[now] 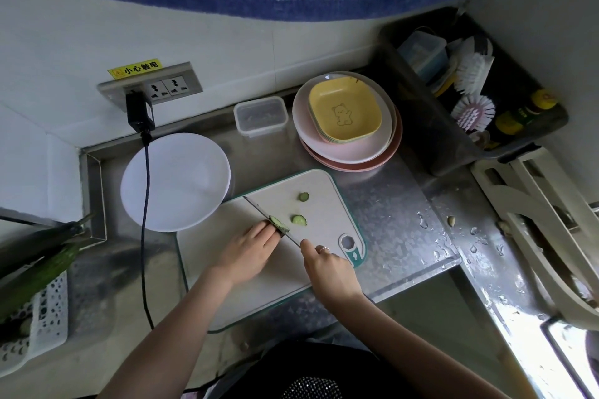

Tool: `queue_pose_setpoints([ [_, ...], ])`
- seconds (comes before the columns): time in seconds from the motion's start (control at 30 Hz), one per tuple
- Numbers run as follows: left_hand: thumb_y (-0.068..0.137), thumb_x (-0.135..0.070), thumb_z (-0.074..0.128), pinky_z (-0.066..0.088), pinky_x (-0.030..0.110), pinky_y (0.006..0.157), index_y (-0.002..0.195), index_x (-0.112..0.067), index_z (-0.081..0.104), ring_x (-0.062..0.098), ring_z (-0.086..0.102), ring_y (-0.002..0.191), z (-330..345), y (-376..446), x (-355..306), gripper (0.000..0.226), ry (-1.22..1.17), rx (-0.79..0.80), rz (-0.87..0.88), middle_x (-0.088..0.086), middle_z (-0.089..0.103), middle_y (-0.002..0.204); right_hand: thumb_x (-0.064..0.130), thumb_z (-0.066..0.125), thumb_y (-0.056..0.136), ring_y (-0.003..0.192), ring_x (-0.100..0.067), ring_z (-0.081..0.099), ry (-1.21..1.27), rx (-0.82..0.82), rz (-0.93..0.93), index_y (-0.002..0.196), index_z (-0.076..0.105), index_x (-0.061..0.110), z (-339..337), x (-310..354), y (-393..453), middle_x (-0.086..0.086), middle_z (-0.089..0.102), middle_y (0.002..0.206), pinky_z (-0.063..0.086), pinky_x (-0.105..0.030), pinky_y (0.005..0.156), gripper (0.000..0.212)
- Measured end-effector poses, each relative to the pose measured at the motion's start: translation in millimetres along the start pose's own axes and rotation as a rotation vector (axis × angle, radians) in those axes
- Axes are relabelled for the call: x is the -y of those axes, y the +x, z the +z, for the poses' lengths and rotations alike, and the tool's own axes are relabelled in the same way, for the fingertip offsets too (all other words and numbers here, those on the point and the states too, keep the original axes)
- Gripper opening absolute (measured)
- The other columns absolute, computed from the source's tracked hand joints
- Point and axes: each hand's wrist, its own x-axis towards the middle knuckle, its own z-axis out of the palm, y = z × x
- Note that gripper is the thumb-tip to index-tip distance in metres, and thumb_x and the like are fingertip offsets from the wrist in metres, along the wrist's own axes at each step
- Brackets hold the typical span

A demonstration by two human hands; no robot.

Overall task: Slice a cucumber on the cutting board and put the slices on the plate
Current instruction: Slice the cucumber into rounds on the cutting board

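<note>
Left hand [248,251] pins a short cucumber [278,224] stub, fingertips touching the knife [272,222] gripped by the right hand [327,264]: a slip could nick them.

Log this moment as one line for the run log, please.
step: slicing | left hand: holds cucumber on cutting board | right hand: knife cutting | loose slices: two | white plate: no slices
</note>
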Motion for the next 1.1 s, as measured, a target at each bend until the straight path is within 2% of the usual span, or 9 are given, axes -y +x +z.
queue_pose_setpoints([
  [0.17, 0.076, -0.011, 0.041, 0.057, 0.031, 0.068, 0.113, -0.009, 0.048, 0.022, 0.048, 0.097, 2.0, -0.3, -1.5, 0.037, 0.004, -0.025, -0.004, 0.004, 0.055, 0.103, -0.005, 0.040, 0.087, 0.083, -0.038, 0.063, 0.011, 0.073, 0.047, 0.120, 0.037, 0.009, 8.7, -10.6, 6.5, -0.016, 0.060, 0.102, 0.049, -0.043, 0.070, 0.036],
  [0.3, 0.075, -0.012, 0.040, 0.055, 0.029, 0.064, 0.110, -0.010, 0.047, 0.021, 0.048, 0.094, -0.8, 1.3, -2.3, 0.035, 0.025, -0.080, -0.005, 0.003, 0.054, 0.102, -0.002, 0.041, 0.090, 0.079, -0.037, 0.064, 0.023, 0.066, 0.044, 0.117, 0.038, 0.009, 11.1, -13.0, 8.8, -0.016, 0.061, 0.098, 0.049, -0.042, 0.065, 0.029],
  [0.37, 0.074, -0.012, 0.039, 0.054, 0.028, 0.059, 0.107, -0.012, 0.046, 0.022, 0.054, 0.084, -2.0, 0.8, -4.6, 0.033, 0.041, -0.081, -0.022, 0.005, 0.064, 0.091, -0.002, 0.050, 0.085, 0.067, -0.036, 0.065, 0.021, -0.026, 0.022, 0.107, 0.042, 0.009, 7.2, -10.1, 6.2, -0.014, 0.062, 0.086, 0.045, -0.037, 0.053, 0.026],
  [0.43, 0.072, -0.012, 0.037, 0.054, 0.028, 0.055, 0.107, -0.014, 0.045, 0.025, 0.063, 0.071, -3.5, 0.2, -6.5, 0.036, 0.061, -0.070, -0.038, 0.007, 0.068, 0.085, 0.001, 0.074, 0.063, 0.039, -0.029, 0.057, -0.043, -0.075, -0.013, 0.090, 0.043, 0.013, 3.9, -4.8, 3.6, -0.006, 0.058, 0.060, 0.031, -0.027, 0.035, 0.043],
  [0.53, 0.063, -0.008, 0.056, 0.054, 0.028, 0.053, 0.108, -0.013, 0.044, 0.027, 0.066, 0.065, -3.5, -2.7, -7.4, 0.047, 0.064, -0.061, -0.039, 0.007, 0.069, 0.086, 0.006, 0.085, 0.043, 0.024, -0.021, 0.043, -0.075, -0.085, 0.002, 0.081, 0.039, 0.018, 4.6, -2.1, 1.9, 0.002, 0.048, 0.045, 0.014, -0.021, 0.032, 0.061],
  [0.67, 0.072, -0.009, 0.041, 0.054, 0.030, 0.053, 0.109, -0.014, 0.045, 0.028, 0.065, 0.067, -1.4, -3.8, -6.3, 0.038, 0.086, -0.060, -0.042, 0.008, 0.069, 0.090, 0.000, 0.081, 0.041, 0.025, -0.024, 0.044, -0.077, -0.045, 0.042, 0.082, 0.038, 0.016, 7.5, -2.9, 0.4, -0.001, 0.049, 0.047, 0.017, -0.021, 0.032, 0.062],
  [0.87, 0.073, -0.009, 0.035, 0.053, 0.027, 0.054, 0.108, -0.014, 0.045, 0.025, 0.065, 0.066, -3.0, -2.5, -5.5, 0.037, 0.119, -0.088, -0.031, 0.006, 0.069, 0.089, -0.005, 0.050, 0.080, 0.061, -0.038, 0.063, -0.047, -0.017, 0.005, 0.107, 0.046, 0.008, 4.1, -1.7, 1.8, -0.014, 0.062, 0.081, 0.038, -0.036, 0.048, 0.030],
  [1.03, 0.062, -0.002, 0.060, 0.053, 0.028, 0.053, 0.105, -0.010, 0.053, 0.027, 0.065, 0.065, -3.3, -2.7, -5.4, 0.044, 0.117, -0.155, 0.007, 0.009, 0.068, 0.089, -0.004, 0.076, 0.051, 0.037, -0.029, 0.055, -0.120, 0.033, 0.019, 0.090, 0.045, 0.012, -0.7, 1.7, 3.7, -0.007, 0.057, 0.058, 0.036, -0.029, 0.031, 0.053],
  [1.1, 0.066, -0.003, 0.056, 0.053, 0.028, 0.054, 0.103, -0.011, 0.050, 0.026, 0.064, 0.066, -4.1, -2.6, -5.1, 0.038, 0.126, -0.150, 0.009, 0.007, 0.067, 0.090, -0.005, 0.063, 0.071, 0.059, -0.034, 0.064, -0.061, 0.048, 0.020, 0.105, 0.043, 0.010, 0.2, 1.1, 4.7, -0.013, 0.062, 0.080, 0.047, -0.037, 0.047, 0.043],
])
